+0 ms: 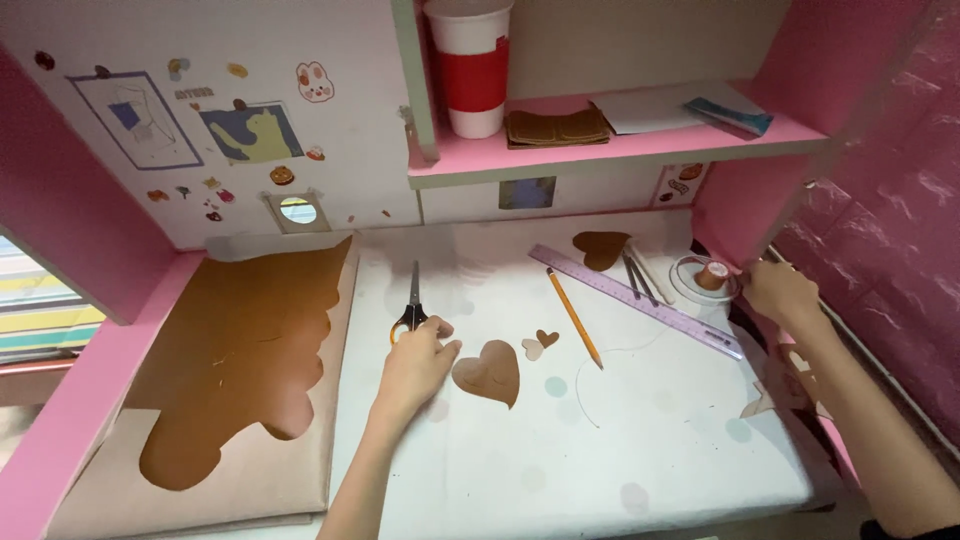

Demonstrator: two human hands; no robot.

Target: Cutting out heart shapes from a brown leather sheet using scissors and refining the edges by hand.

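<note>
Pink shelving frames a white desk [600, 450], with stickers and small pictures on the white back wall at the upper left of the frame. Near the centre, the left hand [415, 365] rests on the desk with fingers curled loosely over the orange handles of a pair of scissors [412, 300], whose closed blades point toward the back wall. Just right of that hand lies a large brown heart cutout [490, 373], flat, its tip pointing toward the lower right. Two small heart cutouts [540, 343], one pale and one brown, lie close beside it. At the right edge, the right hand [780, 295] reaches toward a clear round tape dispenser [705, 277]; whether it grips anything I cannot tell. Between the hands lie a yellow pencil [574, 317] and a purple ruler [640, 300], both slanted. A brown sheet [240, 350] with scalloped cut edges covers the left of the frame.
</note>
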